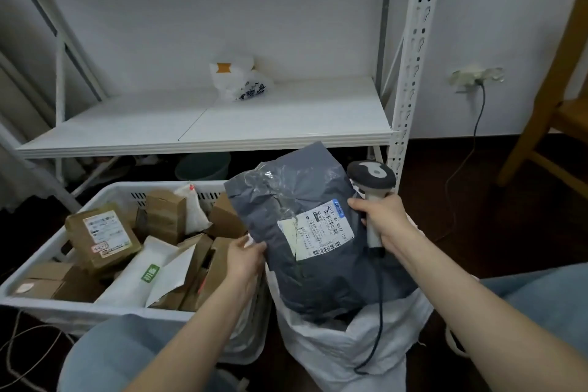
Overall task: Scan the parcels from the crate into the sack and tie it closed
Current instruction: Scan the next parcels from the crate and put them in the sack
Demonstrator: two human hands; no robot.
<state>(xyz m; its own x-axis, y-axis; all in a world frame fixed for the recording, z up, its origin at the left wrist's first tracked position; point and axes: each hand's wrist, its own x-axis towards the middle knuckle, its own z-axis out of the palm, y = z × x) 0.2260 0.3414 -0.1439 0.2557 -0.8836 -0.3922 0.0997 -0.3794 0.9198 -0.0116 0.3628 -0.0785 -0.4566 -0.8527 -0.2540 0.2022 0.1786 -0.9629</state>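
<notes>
A large grey plastic mailer (296, 200) with a white shipping label stands upright, its lower end inside the open mouth of the white woven sack (334, 350). My left hand (246, 259) grips the mailer's left edge. My right hand (380, 216) holds the handle of a grey barcode scanner (370, 178) at the mailer's right edge, with its thumb against the label. The scanner's dark cable hangs down over the sack. To the left, the white plastic crate (105, 194) holds several brown cardboard boxes and white mailers.
A white metal shelf (222, 124) stands behind the crate, with a plastic bag (238, 79) on it. A green basin (203, 165) sits under the shelf. A wooden chair (553, 111) is at the right. My knees in blue jeans frame the sack.
</notes>
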